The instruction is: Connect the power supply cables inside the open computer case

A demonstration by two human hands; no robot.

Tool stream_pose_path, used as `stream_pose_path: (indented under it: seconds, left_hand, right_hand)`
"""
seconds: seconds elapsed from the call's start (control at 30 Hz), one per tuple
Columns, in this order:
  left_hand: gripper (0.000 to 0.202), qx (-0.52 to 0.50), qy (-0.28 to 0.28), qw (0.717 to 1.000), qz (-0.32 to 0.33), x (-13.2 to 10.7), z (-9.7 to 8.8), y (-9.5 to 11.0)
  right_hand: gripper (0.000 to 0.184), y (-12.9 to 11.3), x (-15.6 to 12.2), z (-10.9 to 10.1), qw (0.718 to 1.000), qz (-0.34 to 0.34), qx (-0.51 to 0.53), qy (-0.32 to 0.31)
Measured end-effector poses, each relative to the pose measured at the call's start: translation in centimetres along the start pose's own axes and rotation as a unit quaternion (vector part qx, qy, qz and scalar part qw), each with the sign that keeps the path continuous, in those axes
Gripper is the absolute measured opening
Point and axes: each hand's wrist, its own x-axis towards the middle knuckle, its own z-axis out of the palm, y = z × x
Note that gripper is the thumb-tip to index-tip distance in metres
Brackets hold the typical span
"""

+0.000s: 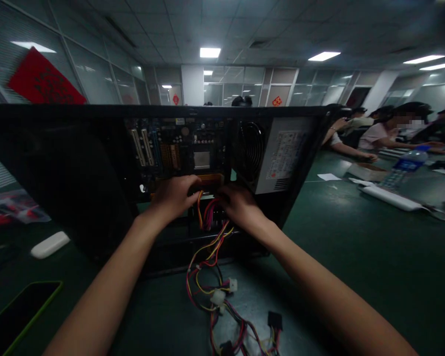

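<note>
An open black computer case [55, 188] stands on the table, its inside facing me. Within it are the motherboard [187, 133] and, on the right, a power supply [285, 153] with a round fan grille. At the motherboard's lower edge, my left hand [176, 195] pinches the power cable [207, 215], a bundle of red, yellow and purple wires, near its top end. Curled fingers of my right hand [241, 202] close on the same cable from the right. Fingers hide most of its connector. Loose leads with white plugs [218, 297] and a black plug [275, 320] hang onto the table.
A phone [20, 311] and a white case [50, 245] lie left, near a plastic bag [17, 207]. Rightward are a water bottle [408, 165], a white bar-shaped object [393, 198] and a small box [367, 171]. Several people sit beyond the case.
</note>
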Motion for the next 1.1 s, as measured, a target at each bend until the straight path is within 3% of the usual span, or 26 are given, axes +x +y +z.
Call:
stream_pose_path:
  seconds: [0.23,0.5,0.8,1.1]
  left_hand:
    - [0.017,0.037,-0.025,0.999,-0.014,-0.7,1.3,-0.3]
    - [0.017,0.055,-0.036,0.997,-0.038,-1.4,1.1,-0.4]
    - [0.018,0.142,-0.045,0.987,-0.054,-1.5,2.1,0.0]
    - [0.018,0.187,-0.041,0.978,-0.086,-1.6,2.0,0.5]
  right_hand:
    - [0.024,0.2,-0.2,0.3,1.000,-0.017,0.010,-0.011]
    - [0.020,-0.9,-0.7,-0.8,0.999,-0.011,-0.012,-0.035]
    - [0.022,-1.0,-0.7,-0.9,0.998,0.013,-0.030,-0.061]
    - [0.021,-1.1,-0.8,-1.0,0.997,0.003,-0.045,-0.059]
